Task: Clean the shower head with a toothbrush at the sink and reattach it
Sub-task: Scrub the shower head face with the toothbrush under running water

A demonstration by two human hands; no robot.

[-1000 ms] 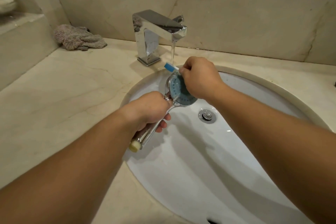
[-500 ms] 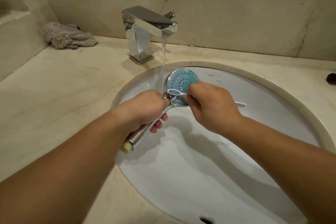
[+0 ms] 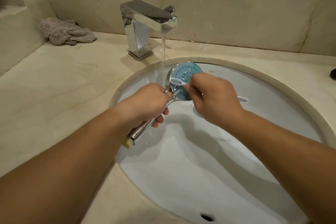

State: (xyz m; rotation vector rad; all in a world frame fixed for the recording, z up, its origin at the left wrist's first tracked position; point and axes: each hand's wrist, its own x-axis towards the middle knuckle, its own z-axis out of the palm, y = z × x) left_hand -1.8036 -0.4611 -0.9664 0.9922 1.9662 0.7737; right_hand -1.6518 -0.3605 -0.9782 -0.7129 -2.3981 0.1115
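Note:
A chrome shower head (image 3: 185, 73) with a round blue nozzle face is held over the white sink basin (image 3: 181, 160), face up toward me. My left hand (image 3: 148, 101) grips its chrome handle, whose cream threaded end sticks out below my fist. My right hand (image 3: 212, 100) holds a white toothbrush (image 3: 177, 81), with the brush head lying across the left side of the blue face. The toothbrush's handle end shows past my right hand. A thin water stream from the chrome faucet (image 3: 145, 25) falls just left of the shower head.
A crumpled grey-pink cloth (image 3: 65, 32) lies on the beige marble counter (image 3: 54, 81) at the back left. A raised marble ledge stands at the far left. A small dark object (image 3: 333, 73) sits at the counter's right edge. The overflow hole (image 3: 207, 217) is at the basin's front.
My right hand has swung from above the shower head down to its right side, and the toothbrush head now lies across the blue face. The shower head's face has become more exposed.

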